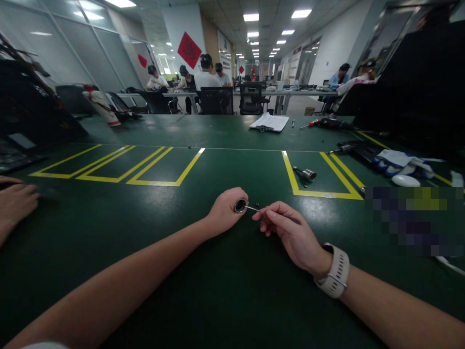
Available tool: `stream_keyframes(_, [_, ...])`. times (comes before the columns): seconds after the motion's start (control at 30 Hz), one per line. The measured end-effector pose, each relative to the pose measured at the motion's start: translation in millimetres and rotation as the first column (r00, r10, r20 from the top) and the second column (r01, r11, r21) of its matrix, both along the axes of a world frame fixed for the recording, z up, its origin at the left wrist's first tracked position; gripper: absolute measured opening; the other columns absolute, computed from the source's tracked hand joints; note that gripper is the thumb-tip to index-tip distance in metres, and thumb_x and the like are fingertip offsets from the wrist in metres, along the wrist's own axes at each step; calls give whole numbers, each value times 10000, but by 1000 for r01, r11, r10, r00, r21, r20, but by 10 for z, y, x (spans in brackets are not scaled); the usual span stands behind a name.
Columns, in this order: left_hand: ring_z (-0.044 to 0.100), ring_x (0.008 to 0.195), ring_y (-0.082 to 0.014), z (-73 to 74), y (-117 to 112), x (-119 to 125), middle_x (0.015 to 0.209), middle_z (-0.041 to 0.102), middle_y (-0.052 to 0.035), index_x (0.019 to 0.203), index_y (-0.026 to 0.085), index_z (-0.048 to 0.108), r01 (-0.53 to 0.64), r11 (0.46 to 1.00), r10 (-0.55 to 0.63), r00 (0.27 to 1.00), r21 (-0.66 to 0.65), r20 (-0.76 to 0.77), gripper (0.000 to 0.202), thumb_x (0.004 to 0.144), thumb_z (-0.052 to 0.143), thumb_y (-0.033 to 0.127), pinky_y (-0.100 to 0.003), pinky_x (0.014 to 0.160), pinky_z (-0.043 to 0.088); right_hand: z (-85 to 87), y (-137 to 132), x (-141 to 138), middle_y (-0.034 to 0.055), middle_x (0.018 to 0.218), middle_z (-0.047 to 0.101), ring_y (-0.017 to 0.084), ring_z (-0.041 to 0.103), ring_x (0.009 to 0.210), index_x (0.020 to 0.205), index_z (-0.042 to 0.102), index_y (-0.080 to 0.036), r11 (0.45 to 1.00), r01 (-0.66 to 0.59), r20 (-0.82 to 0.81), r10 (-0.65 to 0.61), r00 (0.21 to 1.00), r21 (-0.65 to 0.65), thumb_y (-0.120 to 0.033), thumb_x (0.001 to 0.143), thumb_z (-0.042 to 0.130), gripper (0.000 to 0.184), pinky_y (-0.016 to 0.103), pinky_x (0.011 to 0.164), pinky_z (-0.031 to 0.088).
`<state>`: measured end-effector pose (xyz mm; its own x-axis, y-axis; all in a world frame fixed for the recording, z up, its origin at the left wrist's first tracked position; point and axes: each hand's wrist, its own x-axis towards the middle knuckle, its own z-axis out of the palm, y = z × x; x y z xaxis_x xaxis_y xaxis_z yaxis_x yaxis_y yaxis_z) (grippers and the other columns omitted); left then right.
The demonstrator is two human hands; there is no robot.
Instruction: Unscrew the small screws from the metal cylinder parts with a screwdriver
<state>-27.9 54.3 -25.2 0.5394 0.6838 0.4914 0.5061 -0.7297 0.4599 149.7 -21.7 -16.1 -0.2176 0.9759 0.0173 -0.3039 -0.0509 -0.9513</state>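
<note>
My left hand (227,209) is closed around a round metal part (240,206), its dark hollow end turned towards me. My right hand (285,228) pinches a slim tool (253,209) with a thin metal shaft and a dark handle. The shaft's tip is at the opening of the metal part; how far it goes in I cannot tell. A tiny dark ring-like piece (257,204) lies on the green table (232,281) just beyond my hands. Farther off, a second metal part (307,173) with a flared end lies on its side, with small pieces beside it.
Yellow tape (327,195) marks several areas on the table. A clipboard with papers (269,122), a red-handled screwdriver (309,124), gloves (401,162) and a white mouse (406,181) lie farther back and right. Another person's hand (18,201) rests at the left edge.
</note>
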Motion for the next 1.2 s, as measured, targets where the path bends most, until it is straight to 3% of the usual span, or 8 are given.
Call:
stream_keyframes(0.37, [511, 680, -141, -18, 19, -5, 732, 541, -1, 728, 161, 519, -107, 994, 102, 983, -23, -153, 73, 761, 512, 97, -269, 624, 391, -19, 7, 21, 21, 721, 656, 145, 534, 643, 710, 607, -199, 988, 156, 1, -156, 988, -1, -249, 811, 533, 135, 293, 619, 398])
stream_keyframes(0.47, [510, 677, -143, 0, 10, -1, 730, 543, -2, 724, 162, 516, -120, 993, 114, 978, -20, -175, 85, 751, 510, 82, -270, 620, 390, -16, 3, 25, 24, 740, 653, 149, 536, 654, 726, 606, -201, 989, 145, 17, -146, 989, 15, -256, 824, 523, 140, 296, 621, 402])
stream_keyframes(0.73, [491, 662, -152, 6, -15, 19, 715, 541, -7, 730, 162, 516, -99, 990, 126, 943, 104, -308, 84, 759, 505, 84, -275, 613, 357, -7, -10, -13, 34, 917, 649, 140, 540, 722, 858, 618, -204, 996, -20, 190, 4, 982, 86, -301, 852, 535, 128, 289, 641, 421])
stream_keyframes(0.97, [479, 650, -150, 28, -38, 36, 714, 536, -11, 738, 157, 524, -92, 988, 132, 926, 128, -353, 99, 803, 477, 98, -276, 616, 356, 1, -30, 1, 30, 834, 621, 164, 558, 745, 857, 636, -198, 988, -10, 357, -46, 933, 152, -309, 854, 527, 156, 316, 665, 438])
stream_keyframes(1.2, [495, 675, -163, 46, -36, 49, 738, 548, -20, 757, 157, 527, -147, 987, 162, 919, 68, -361, 86, 795, 482, 94, -292, 627, 373, -27, -48, 19, 20, 779, 624, 162, 553, 702, 777, 614, -199, 975, 103, 310, -162, 937, 198, -252, 841, 523, 123, 317, 656, 438])
